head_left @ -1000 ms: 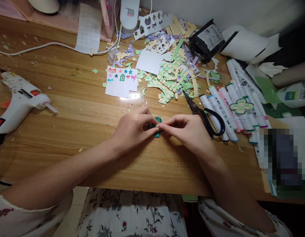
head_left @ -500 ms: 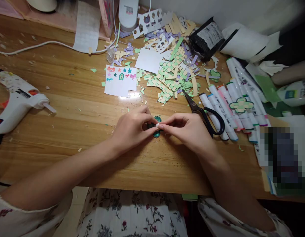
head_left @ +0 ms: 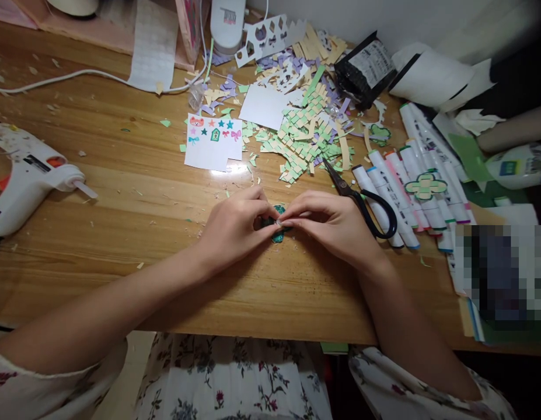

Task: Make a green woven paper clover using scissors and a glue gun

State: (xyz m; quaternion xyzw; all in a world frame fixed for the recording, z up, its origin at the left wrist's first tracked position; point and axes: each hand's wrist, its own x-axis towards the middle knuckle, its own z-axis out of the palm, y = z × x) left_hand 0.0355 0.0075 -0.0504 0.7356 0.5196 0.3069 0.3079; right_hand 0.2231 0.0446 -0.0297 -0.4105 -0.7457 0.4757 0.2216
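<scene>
A small dark green piece with rounded lobes (head_left: 278,237) lies on the wooden table in front of me, mostly covered by my fingers. Over its middle, the thumb and forefinger of my left hand (head_left: 237,224) are pinched together. My right hand (head_left: 335,227) pinches at the same spot from the other side, its fingertips meeting those of the left. A tiny pale bit shows where they meet, too small to name. Black-handled scissors (head_left: 362,201) lie just beyond my right hand, blades pointing away.
A white glue gun (head_left: 36,175) lies at left. A sheet with small coloured drawings (head_left: 206,154) sits beyond my hands, beside a heap of paper scraps (head_left: 303,131). Several markers (head_left: 395,195) lie at right, topped by a woven-paper flower shape (head_left: 425,186). A black packet (head_left: 366,67) stands behind.
My right hand has shifted slightly up and its fingers have rolled closer over the green piece. The pale bit at the fingertips shows less. My left hand stays put.
</scene>
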